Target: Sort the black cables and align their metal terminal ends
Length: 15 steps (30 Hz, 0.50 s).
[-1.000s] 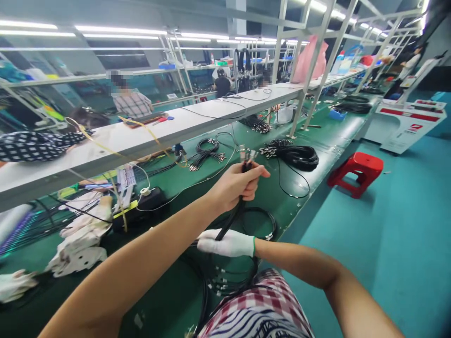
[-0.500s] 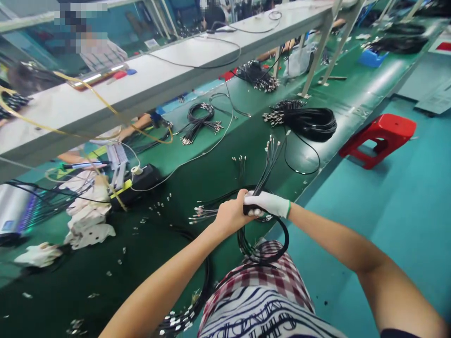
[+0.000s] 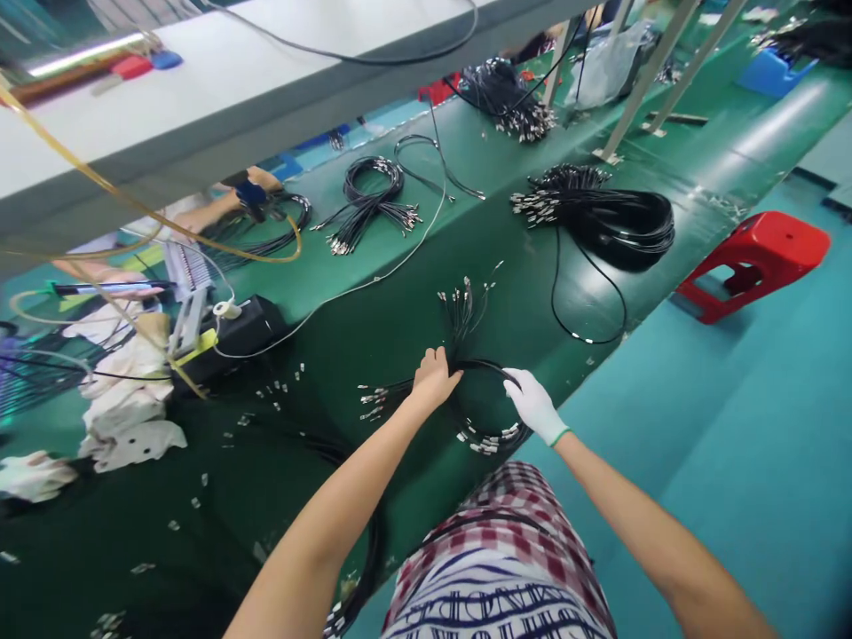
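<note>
Your left hand (image 3: 436,377) grips the black cable coil (image 3: 489,441) at its crossing, right hand (image 3: 534,406) at its rim, grip unclear, coil now lowered onto the table (image 3: 373,328), so set-down looks done.

Glossy red plastic stool (image 3: 789,241)

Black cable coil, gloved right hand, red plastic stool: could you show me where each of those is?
Black cable coil (image 3: 483,363), head view: on its upper arc.
Gloved right hand (image 3: 534,406), head view: on the back of the hand.
Red plastic stool (image 3: 780,241), head view: on its seat.
</note>
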Each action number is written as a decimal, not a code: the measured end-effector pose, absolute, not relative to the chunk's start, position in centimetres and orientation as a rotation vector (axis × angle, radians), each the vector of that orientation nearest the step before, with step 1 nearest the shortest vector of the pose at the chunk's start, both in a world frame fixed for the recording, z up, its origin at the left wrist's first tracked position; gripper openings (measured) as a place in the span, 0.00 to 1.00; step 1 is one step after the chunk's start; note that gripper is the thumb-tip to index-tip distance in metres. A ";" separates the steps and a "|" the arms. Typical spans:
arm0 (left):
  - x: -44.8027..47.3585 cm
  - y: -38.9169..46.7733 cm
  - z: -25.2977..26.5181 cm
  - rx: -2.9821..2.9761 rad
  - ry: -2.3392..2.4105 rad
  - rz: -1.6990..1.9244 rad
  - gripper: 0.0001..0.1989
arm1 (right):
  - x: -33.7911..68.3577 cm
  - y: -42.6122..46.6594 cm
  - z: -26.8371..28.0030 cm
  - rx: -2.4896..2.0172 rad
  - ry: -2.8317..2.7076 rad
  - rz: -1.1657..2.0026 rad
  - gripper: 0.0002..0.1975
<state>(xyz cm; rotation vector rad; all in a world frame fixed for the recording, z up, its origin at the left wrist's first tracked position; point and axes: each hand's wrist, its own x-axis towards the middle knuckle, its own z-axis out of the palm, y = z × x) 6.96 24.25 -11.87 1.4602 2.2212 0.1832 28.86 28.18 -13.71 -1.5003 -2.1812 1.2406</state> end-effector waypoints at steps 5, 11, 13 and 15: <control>8.7 25.3 -16.2 1.486 2.302 0.173 0.21 | 29.3 28.6 -18.2 -1.638 -2.402 0.732 0.26; 8.3 24.1 -15.7 1.546 2.273 0.304 0.28 | 30.8 29.1 -18.8 -1.479 -2.616 0.553 0.23; 7.1 20.9 -14.5 1.581 2.264 0.360 0.39 | 30.8 29.2 -17.5 -1.438 -2.619 0.521 0.26; 5.9 14.9 -13.5 1.591 2.281 0.405 0.42 | 30.5 28.5 -16.0 -1.352 -2.557 0.455 0.32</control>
